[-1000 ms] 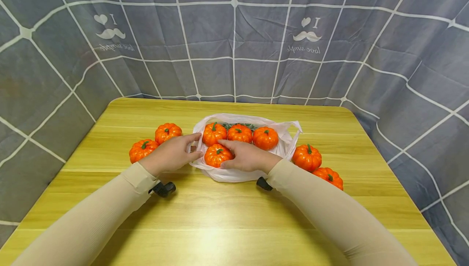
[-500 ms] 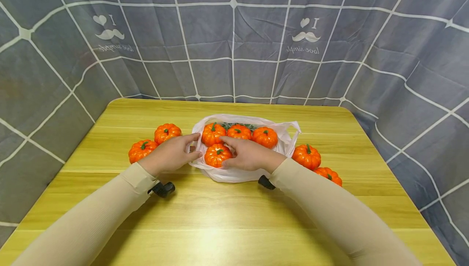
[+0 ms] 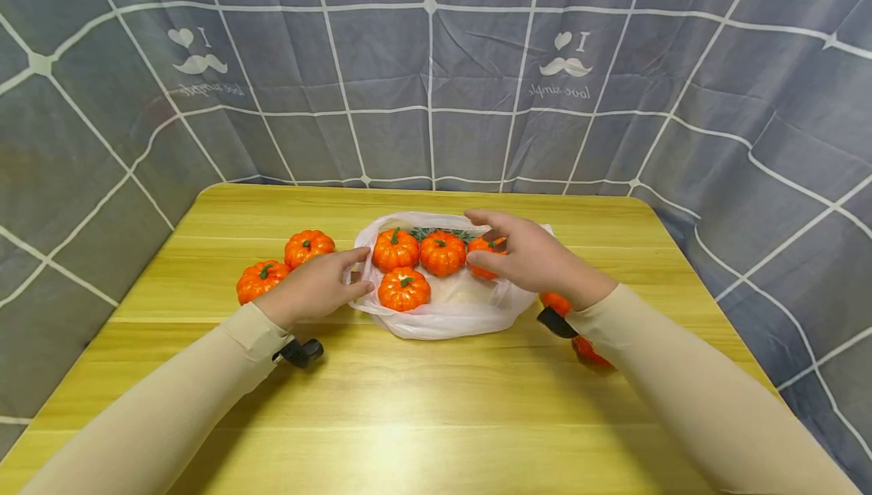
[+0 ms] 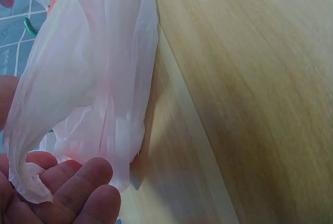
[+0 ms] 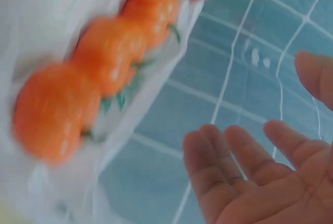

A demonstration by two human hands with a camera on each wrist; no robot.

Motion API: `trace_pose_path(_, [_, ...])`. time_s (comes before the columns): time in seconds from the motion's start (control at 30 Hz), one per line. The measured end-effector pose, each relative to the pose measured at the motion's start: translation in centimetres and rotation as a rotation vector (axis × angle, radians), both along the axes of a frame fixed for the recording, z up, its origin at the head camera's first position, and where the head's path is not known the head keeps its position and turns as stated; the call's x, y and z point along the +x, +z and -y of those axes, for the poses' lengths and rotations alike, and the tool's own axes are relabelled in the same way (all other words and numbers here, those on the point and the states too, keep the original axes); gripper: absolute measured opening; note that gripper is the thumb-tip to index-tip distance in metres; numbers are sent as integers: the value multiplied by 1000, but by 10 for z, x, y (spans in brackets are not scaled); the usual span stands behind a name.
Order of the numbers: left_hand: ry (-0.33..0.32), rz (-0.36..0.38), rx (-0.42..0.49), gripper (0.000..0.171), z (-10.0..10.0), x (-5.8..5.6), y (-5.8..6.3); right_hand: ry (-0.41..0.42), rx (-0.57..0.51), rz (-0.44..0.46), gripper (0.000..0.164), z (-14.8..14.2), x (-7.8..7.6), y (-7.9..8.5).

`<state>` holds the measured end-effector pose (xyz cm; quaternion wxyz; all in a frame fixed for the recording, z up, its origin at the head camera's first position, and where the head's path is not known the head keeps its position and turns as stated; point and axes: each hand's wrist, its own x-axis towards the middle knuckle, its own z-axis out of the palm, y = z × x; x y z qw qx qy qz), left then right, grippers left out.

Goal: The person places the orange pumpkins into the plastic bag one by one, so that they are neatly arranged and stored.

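Observation:
A white plastic bag [image 3: 463, 322] lies with its mouth spread open at mid-table. Inside, small orange toy pumpkins with green stems stand in a back row, the left one [image 3: 396, 250], the middle one [image 3: 443, 253] and the right one [image 3: 479, 262], and a front pumpkin [image 3: 405, 290] sits at the left. My left hand [image 3: 316, 283] grips the bag's left edge; in the left wrist view a strip of plastic runs across its curled fingers [image 4: 78, 190]. Above the bag's right side, my right hand [image 3: 531, 256] is empty, fingers spread, partly covering the right pumpkin.
Two more pumpkins, a rear one [image 3: 309, 247] and a nearer one [image 3: 264, 280], rest on the wooden table [image 3: 381, 412] left of the bag. Another pair, a farther pumpkin [image 3: 555, 303] and a closer one [image 3: 590, 353], is partly hidden under my right wrist. A grey grid curtain [image 3: 381, 63] surrounds the table.
My right hand has let go of the front pumpkin in the bag, lifted, and moved right over the back-row right pumpkin. The left hand stays at the bag's edge.

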<state>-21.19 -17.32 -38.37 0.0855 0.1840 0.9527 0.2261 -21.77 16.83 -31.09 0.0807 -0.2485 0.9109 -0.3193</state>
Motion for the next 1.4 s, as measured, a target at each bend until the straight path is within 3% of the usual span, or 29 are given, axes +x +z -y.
trace_pose_path(0.3, [-3,-8,-14,71,0,0,0,-145,-19,-64,66,-65,1,10])
trace_pose_path(0.53, [-6,-13,-14,72,0,0,0,-200,35,-43,76,-103,-6,-4])
trace_pose_path(1.0, [-3,7,3,73,0,1,0,-122,155,132,92,-147,-15,-47])
trace_pose_path(1.4, [-2,28,-16,73,-2,1,2,-53,154,243,90,-158,-18,-64])
